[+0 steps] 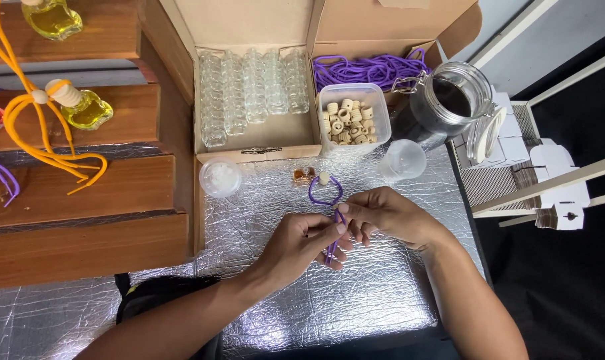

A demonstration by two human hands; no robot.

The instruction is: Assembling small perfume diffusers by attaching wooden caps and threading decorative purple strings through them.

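I see the purple cord (325,194) looping toward twelve o'clock from my left hand (301,244) and right hand (382,215), both pinching its tails.

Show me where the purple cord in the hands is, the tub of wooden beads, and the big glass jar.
purple cord (324,194): head view, on the loop above the fingers.
tub of wooden beads (348,120): head view, on the beads inside the clear tub.
glass jar (449,100): head view, on its open mouth.
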